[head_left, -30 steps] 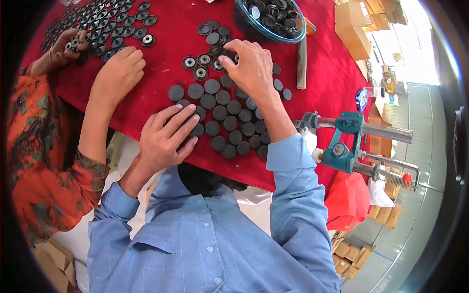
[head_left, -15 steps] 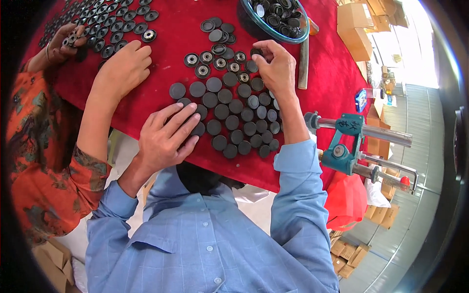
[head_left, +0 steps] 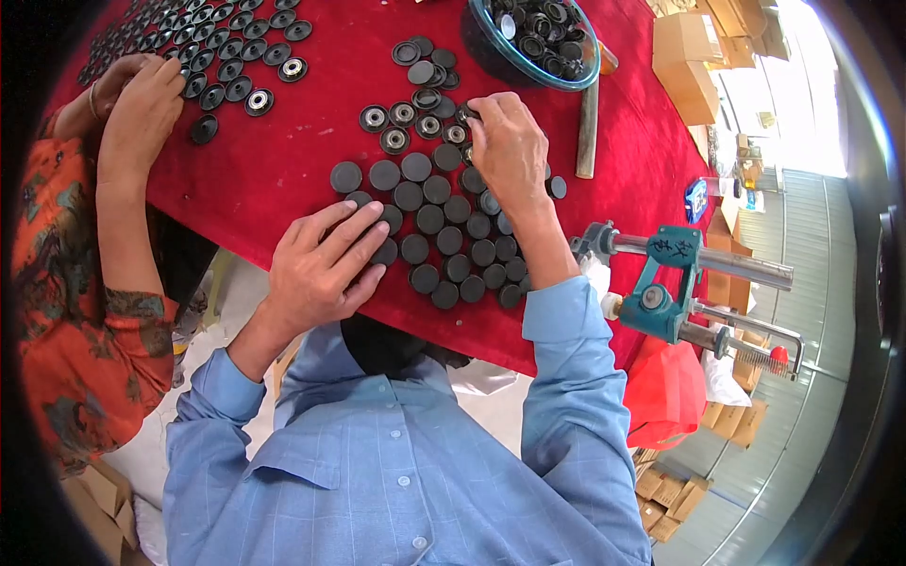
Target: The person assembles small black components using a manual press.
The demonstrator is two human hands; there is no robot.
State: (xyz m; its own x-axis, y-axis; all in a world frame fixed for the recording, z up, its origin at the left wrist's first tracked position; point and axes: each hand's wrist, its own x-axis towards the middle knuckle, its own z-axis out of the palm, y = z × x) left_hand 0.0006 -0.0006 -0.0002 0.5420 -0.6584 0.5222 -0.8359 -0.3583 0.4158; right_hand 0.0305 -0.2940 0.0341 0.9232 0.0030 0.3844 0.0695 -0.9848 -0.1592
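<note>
My left hand point(head_left: 326, 259) rests with fingers stretched out over several flat black discs point(head_left: 384, 251) at the left of a group. More black discs point(head_left: 429, 221) lie close together on the red cloth to its right. My right hand point(head_left: 510, 156) reaches over the group's upper right, thumb and fingers pinched at a black round cap point(head_left: 464, 112). Part of that cap is hidden by the fingers. Beside it sit several black caps with metal ring centres point(head_left: 375, 118). Above these is a small cluster of open-faced black caps point(head_left: 406, 53).
A blue-rimmed bowl point(head_left: 595, 66) of black parts stands at the far side, near a rod-like handle point(head_left: 587, 132). To the right is a green hand press point(head_left: 656, 283). At left, a co-worker's hands point(head_left: 142, 104) work beside many black caps point(head_left: 226, 71).
My right hand has moved left and slightly down, its pinch now among the metal-centred caps. My left hand stays put. The co-worker's nearer hand has drawn back left, leaving another metal-centred cap uncovered.
</note>
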